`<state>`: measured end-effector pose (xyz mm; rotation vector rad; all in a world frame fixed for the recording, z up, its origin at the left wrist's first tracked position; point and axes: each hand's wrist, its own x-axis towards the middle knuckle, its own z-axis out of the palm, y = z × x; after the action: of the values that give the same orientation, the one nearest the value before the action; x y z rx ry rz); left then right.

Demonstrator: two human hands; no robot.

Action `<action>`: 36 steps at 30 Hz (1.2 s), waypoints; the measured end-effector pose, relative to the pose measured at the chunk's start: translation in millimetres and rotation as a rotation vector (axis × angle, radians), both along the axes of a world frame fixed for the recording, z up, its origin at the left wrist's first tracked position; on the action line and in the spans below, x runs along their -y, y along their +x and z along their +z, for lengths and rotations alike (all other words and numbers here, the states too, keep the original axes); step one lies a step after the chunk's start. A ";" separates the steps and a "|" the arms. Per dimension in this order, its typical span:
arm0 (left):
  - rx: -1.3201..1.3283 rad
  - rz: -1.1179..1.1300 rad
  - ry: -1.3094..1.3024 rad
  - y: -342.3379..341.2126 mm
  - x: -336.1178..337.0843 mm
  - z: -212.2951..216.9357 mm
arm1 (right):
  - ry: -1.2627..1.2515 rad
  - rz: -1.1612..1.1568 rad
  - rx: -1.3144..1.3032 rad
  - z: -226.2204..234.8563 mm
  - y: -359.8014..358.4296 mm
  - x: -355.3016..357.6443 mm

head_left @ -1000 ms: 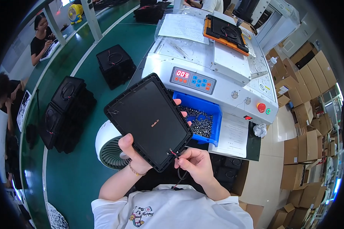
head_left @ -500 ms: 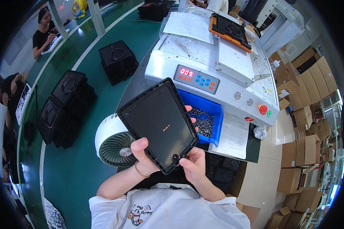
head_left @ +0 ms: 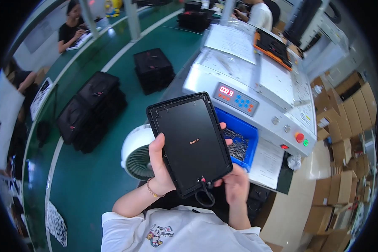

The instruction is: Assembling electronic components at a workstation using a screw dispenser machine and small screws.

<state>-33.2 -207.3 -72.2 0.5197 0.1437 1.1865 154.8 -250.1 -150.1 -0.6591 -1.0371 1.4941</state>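
Observation:
A flat black rectangular plastic housing [head_left: 189, 153] with a raised rim stands tilted in front of my chest. My left hand [head_left: 160, 166] grips it, thumb on the left edge and fingertips showing past the right edge. A black cable [head_left: 205, 198] loops below its lower edge, beside small red and light bits at the bottom of the inner face. Close to the lower right corner is my right hand [head_left: 236, 185], smeared by motion. Its fingers partly pass behind the housing, so whether they hold anything is unclear.
Beyond the housing, a blue bin [head_left: 251, 145] of small metal parts sits before a white machine [head_left: 201, 77] with an orange fixture [head_left: 273, 49]. A white fan [head_left: 137, 155] stands left. Stacked black housings [head_left: 153, 69] rest on the green table [head_left: 92, 180]. Cardboard boxes [head_left: 338, 185] fill the right.
My right hand has moved from the housing's bottom corner out to the right. The cable loop now hangs below the edge. The housing has turned more upright, and the view has shifted.

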 end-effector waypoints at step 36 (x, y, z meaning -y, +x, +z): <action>-1.634 1.585 -1.283 -253.3 416.7 -144.3 | 0.080 -0.418 0.182 -6.4 62.0 -49.6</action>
<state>-286.5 -624.0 -216.4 -0.0631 2.9065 1.3945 216.8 -200.5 -156.5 -0.9051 -1.0147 1.0394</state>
